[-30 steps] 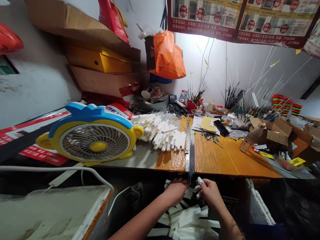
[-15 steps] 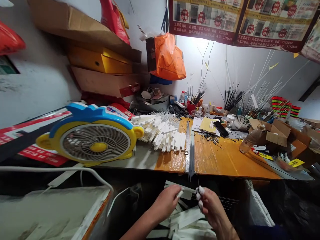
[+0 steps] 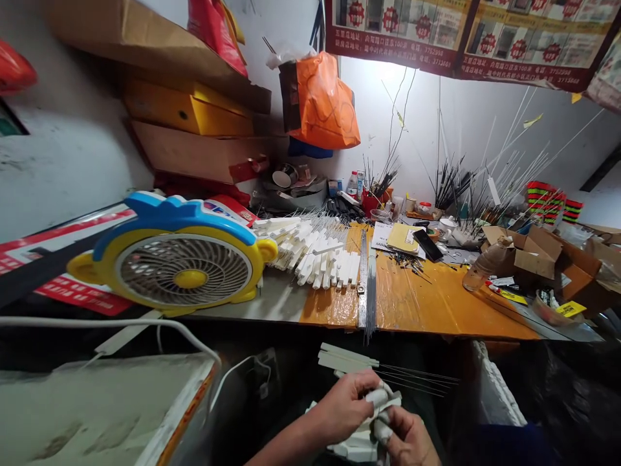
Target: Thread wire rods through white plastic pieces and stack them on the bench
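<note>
My left hand [image 3: 347, 404] is closed on a white strip [image 3: 391, 408], which lies across between my two hands. Just below and to its right, my right hand [image 3: 410, 440] is closed around the same strip, its fingertips covered in white wraps. The fingers hide much of the strip. Beyond my hands lie several white strips [image 3: 344, 356] with thin wires [image 3: 417, 375] reaching to the right. More loose white strips [image 3: 356, 450] are heaped beneath my hands, partly hidden.
A large pile of white strips [image 3: 315, 252] sits on the bench [image 3: 456, 301], beside a bundle of thin wires [image 3: 371, 291]. A blue and yellow fan [image 3: 189, 278] stands left. Right are a plastic bottle [image 3: 485, 265] and cardboard boxes [image 3: 536, 255]. A white cable [image 3: 194, 340] crosses lower left.
My hands have moved down and come together, from apart to meeting at one white strip. The strips with wires beyond them are now uncovered. The view has shifted slightly.
</note>
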The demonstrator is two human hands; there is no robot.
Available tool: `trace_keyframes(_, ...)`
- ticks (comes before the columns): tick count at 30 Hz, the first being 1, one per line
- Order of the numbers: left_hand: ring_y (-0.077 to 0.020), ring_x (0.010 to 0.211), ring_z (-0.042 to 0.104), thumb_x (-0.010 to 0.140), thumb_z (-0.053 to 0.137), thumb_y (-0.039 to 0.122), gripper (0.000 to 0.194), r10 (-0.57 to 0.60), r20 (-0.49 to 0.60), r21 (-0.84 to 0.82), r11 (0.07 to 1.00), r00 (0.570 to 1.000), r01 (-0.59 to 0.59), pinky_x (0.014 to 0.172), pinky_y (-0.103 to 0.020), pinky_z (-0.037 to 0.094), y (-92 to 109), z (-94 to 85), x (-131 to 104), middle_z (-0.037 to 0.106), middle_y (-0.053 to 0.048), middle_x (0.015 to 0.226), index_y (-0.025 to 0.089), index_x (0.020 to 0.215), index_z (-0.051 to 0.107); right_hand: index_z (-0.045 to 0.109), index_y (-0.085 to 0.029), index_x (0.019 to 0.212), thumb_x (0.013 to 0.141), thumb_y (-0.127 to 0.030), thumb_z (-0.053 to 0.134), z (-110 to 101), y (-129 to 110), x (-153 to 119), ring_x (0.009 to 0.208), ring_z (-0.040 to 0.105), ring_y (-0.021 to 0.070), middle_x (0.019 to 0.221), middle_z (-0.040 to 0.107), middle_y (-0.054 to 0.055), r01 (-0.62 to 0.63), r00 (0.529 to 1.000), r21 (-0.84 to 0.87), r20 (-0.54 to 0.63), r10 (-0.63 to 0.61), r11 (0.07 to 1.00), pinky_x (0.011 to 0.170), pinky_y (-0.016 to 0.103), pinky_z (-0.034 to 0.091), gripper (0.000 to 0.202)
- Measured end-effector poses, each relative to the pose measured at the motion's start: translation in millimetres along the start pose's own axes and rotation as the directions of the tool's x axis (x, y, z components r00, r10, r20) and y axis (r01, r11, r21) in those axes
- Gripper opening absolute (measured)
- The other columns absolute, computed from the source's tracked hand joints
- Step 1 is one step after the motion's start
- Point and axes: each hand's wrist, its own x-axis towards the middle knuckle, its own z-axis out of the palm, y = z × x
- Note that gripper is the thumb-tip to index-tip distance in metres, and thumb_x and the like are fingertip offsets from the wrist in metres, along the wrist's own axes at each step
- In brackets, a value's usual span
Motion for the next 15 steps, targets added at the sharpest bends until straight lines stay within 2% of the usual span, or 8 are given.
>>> trace_keyframes(2,-0.0237,0.089,0.065,0.092,0.046,0.021,0.026,-0.031,0.0,0.2,0.979,1.0,0.031,0.082,-0.032,0.051,-11,1.6,4,0.07,-0.007,0.091,0.016,0.088,0.071,0.072,-0.017,0.068,0.056,-0.068,0.089,-11,-12,-1,0.053,0.047,0.0098,0.056,0.059,-0.003,0.064,0.992,-0.004,-0.111,-0.064,0.998,0.051,0.02,0.04,0.055)
trace_keyframes(4,-0.0323,0.103,0.065,0.088,0.055,0.018,0.022,-0.083,0.026,0.295,0.953,0.996,0.071,0.094,-0.042,0.049,-26,9.2,9,0.072,-0.014,0.105,0.014,0.1,0.072,0.072,-0.019,0.076,0.061,-0.063,0.09,-25,-23,-5,0.046,0.045,0.0078,0.055,0.058,-0.005,0.068,0.977,-0.009,-0.201,-0.069,0.998,0.044,0.018,0.036,0.05)
trace_keyframes(6,-0.0413,0.12,0.059,0.077,0.066,0.011,0.044,-0.131,0.059,0.376,0.921,0.99,0.099,0.105,-0.052,0.042,-40,20.5,13,0.067,-0.021,0.124,0.012,0.121,0.067,0.072,-0.021,0.082,0.061,-0.059,0.091,-37,-32,-10,0.039,0.043,0.006,0.052,0.055,-0.008,0.03,0.972,0.009,-0.234,-0.027,1.0,0.038,0.017,0.032,0.048)
trace_keyframes(8,-0.0449,0.126,0.055,0.071,0.066,0.005,0.065,-0.172,0.084,0.426,0.897,0.982,0.121,0.108,-0.057,0.038,-48,30.3,15,0.064,-0.025,0.132,0.009,0.135,0.058,0.071,-0.02,0.08,0.059,-0.059,0.092,-42,-35,-14,0.035,0.042,0.0047,0.05,0.054,-0.009,0.025,0.968,0.008,-0.252,-0.022,1.0,0.036,0.016,0.032,0.049)
trace_keyframes(11,-0.0416,0.121,0.06,0.075,0.058,0.002,0.061,-0.193,0.085,0.447,0.884,0.977,0.136,0.103,-0.053,0.044,-49,33.1,13,0.066,-0.024,0.128,0.01,0.136,0.056,0.071,-0.019,0.075,0.057,-0.056,0.093,-40,-34,-17,0.034,0.042,0.0035,0.051,0.058,-0.007,0.08,0.947,-0.032,-0.31,-0.086,0.996,0.036,0.015,0.033,0.046)
trace_keyframes(15,-0.0297,0.111,0.064,0.079,0.051,0.004,0.04,-0.142,0.065,0.415,0.904,0.988,0.103,0.095,-0.037,0.047,-42,17.0,2,0.069,-0.01,0.118,0.021,0.115,0.06,0.074,-0.022,0.08,0.06,-0.052,0.091,-46,-30,-16,0.036,0.051,0.0092,0.05,0.062,-0.005,0.075,0.954,-0.054,-0.286,-0.087,0.996,0.038,0.018,0.039,0.04)
